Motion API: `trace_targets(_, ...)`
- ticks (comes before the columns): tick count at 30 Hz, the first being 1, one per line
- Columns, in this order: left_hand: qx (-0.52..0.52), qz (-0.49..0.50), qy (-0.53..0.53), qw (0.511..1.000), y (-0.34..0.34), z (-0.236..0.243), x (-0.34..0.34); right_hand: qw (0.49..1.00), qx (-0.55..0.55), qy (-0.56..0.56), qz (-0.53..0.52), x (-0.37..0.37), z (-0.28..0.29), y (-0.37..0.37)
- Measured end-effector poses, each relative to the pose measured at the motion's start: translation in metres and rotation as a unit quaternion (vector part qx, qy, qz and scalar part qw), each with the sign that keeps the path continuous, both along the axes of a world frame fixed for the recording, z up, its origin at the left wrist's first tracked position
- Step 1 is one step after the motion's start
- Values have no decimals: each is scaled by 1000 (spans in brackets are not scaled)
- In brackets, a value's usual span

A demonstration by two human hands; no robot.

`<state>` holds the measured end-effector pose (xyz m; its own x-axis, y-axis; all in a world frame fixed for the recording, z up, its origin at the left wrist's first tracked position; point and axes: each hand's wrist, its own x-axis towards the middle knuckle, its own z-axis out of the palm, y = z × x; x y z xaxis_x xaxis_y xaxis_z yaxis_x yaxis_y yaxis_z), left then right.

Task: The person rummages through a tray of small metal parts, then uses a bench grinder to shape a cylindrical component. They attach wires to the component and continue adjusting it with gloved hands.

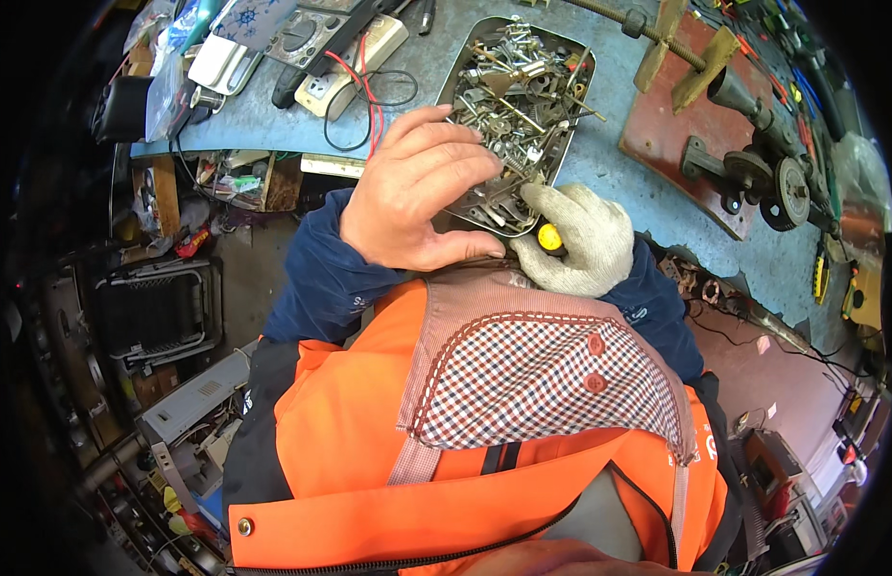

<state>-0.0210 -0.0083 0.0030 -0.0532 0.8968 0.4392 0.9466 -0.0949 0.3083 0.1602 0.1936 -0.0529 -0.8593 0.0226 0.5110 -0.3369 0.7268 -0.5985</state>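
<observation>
- Workbench (604, 154): blue top, spanning the upper view.
- Red-brown board (652, 125): on the bench's right side, bearing a wheeled mechanism (753, 173).
- Metal tray (452, 77): near the bench's front edge, heaped with loose screws and fittings (513, 96).
- Left hand (417, 192): bare, over the tray's near left side, thumb spread from bent fingers.
- Right hand (590, 235): in a pale glove, fingers curled around a handle.
- Yellow-ended handle (549, 236): dark-bodied, beside the tray's near right corner.
</observation>
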Motion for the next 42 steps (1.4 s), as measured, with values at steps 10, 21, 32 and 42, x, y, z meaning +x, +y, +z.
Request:
trace_targets(10,-60,100,80,990,6,5,5,999,11,15,41,-2,-12,9)
trace_targets(21,15,115,87,989,-8,-13,18,997,12,-50,52,3,-2,14)
trace_targets(32,-53,171,24,984,1,3,7,997,1,-46,64,3,-5,15)
trace_targets(42,61,130,89,986,-10,-20,11,995,5,-71,65,5,-5,16)
